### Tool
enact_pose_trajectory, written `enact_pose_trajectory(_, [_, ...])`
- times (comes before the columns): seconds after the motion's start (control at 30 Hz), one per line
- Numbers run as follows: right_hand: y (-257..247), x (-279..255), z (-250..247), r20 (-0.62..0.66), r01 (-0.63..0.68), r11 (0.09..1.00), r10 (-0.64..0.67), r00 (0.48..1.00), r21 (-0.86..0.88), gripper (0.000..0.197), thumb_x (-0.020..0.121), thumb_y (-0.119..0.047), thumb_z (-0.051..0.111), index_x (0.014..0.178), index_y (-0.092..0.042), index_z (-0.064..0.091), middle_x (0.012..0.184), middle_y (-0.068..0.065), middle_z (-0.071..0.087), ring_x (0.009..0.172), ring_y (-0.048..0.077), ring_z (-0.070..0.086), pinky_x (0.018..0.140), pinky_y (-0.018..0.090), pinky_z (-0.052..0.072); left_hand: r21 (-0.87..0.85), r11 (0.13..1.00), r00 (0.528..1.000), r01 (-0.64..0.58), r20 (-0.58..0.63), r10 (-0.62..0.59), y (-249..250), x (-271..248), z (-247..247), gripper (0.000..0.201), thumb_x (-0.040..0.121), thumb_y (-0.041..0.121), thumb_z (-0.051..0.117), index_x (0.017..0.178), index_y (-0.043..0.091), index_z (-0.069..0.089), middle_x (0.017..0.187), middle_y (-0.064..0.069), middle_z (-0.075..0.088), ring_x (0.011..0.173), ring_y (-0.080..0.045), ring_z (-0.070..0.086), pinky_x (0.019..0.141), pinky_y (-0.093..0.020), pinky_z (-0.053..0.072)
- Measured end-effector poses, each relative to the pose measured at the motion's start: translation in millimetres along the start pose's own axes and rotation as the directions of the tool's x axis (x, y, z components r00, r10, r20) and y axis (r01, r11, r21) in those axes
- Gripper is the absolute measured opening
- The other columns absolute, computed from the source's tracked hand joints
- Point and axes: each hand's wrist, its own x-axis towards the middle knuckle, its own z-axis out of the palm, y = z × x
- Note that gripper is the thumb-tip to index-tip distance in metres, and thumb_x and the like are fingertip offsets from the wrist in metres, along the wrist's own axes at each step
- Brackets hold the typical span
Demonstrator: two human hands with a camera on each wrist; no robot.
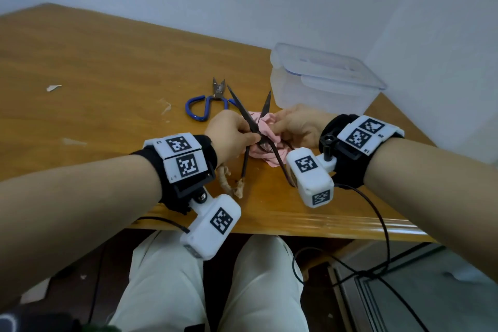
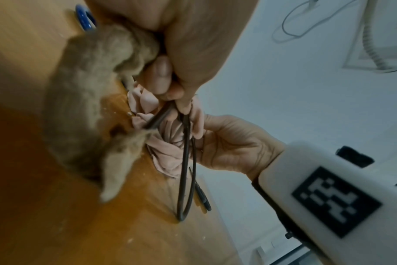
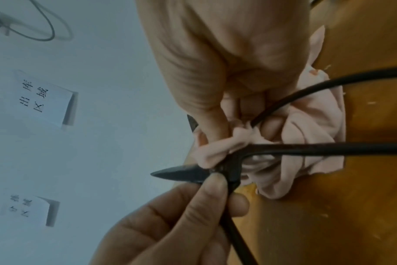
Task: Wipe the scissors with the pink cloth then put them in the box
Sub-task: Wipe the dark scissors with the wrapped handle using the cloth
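Note:
I hold a pair of dark iron scissors (image 1: 244, 112) upright over the table, blades spread apart and pointing away from me. My left hand (image 1: 249, 137) pinches them at the pivot (image 3: 230, 172) between thumb and fingers. My right hand (image 1: 279, 127) grips the bunched pink cloth (image 1: 265, 122) and presses it against the scissors just beside the pivot. In the right wrist view the cloth (image 3: 306, 129) wraps the shank where the blade (image 3: 179, 174) meets the handle. The long handle loops (image 2: 185, 170) hang down toward me. The clear plastic box (image 1: 310, 94) stands at the back right, a lid lying on top.
A second pair of scissors with blue handles (image 1: 200, 106) lies on the wooden table (image 1: 107, 75) just beyond my left hand. A knobbly ginger-like root (image 1: 229, 183) rests near the front edge under my left wrist. Small scraps dot the table's left half.

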Motion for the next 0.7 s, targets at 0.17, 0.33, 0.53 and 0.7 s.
enact_pose_trajectory(0.17, [-0.1, 6.7, 0.1, -0.107, 0.037, 0.954, -0.005, 0.994, 0.299, 0.026, 0.083, 0.015, 0.055, 0.074, -0.009, 0.057, 0.055, 0.004, 0.061, 0.051, 0.015, 0.057, 0.048, 0.026, 0.052, 0.018, 0.999, 1.0, -0.027, -0.002, 0.027, 3.5, 1.3, 0.3, 0.015, 0.089, 0.013, 0.066, 0.092, 0.001, 0.073, 0.061, 0.003, 0.054, 0.052, -0.01, 0.047, 0.066, -0.034, 0.05])
enact_pose_trajectory(0.33, [2.3, 1.0, -2.9, -0.062, 0.011, 0.99, -0.002, 0.998, 0.144, 0.019, 0.083, 0.009, 0.058, 0.076, -0.008, 0.061, 0.056, 0.007, 0.063, 0.054, 0.016, 0.061, 0.048, 0.025, 0.053, 0.014, 1.0, 1.0, -0.023, -0.002, 0.023, 1.0, -0.2, 4.7, 0.015, 0.09, 0.012, 0.065, 0.092, 0.0, 0.073, 0.062, 0.005, 0.055, 0.054, -0.008, 0.048, 0.059, -0.025, 0.046])
enact_pose_trajectory(0.53, [1.9, 8.1, -0.7, -0.106, 0.006, 0.95, 0.029, 0.994, 0.312, 0.023, 0.081, 0.013, 0.057, 0.074, -0.008, 0.06, 0.068, 0.01, 0.058, 0.06, 0.018, 0.055, 0.06, 0.029, 0.051, 0.015, 1.0, 1.0, -0.018, -0.003, 0.018, 2.9, 0.4, 4.3, 0.013, 0.089, 0.013, 0.066, 0.095, 0.003, 0.073, 0.064, 0.007, 0.055, 0.055, -0.007, 0.048, 0.063, -0.028, 0.049])
enact_pose_trajectory(0.7, [0.1, 3.7, -3.5, -0.042, 0.01, 0.99, -0.004, 0.999, 0.14, 0.02, 0.087, 0.008, 0.055, 0.074, -0.008, 0.058, 0.066, 0.011, 0.058, 0.056, 0.019, 0.059, 0.064, 0.031, 0.055, 0.027, 0.999, 1.0, -0.026, 0.009, 0.026, 3.9, 0.8, 1.8, 0.015, 0.09, 0.012, 0.065, 0.095, 0.001, 0.073, 0.069, 0.002, 0.06, 0.055, -0.008, 0.049, 0.065, -0.029, 0.049])
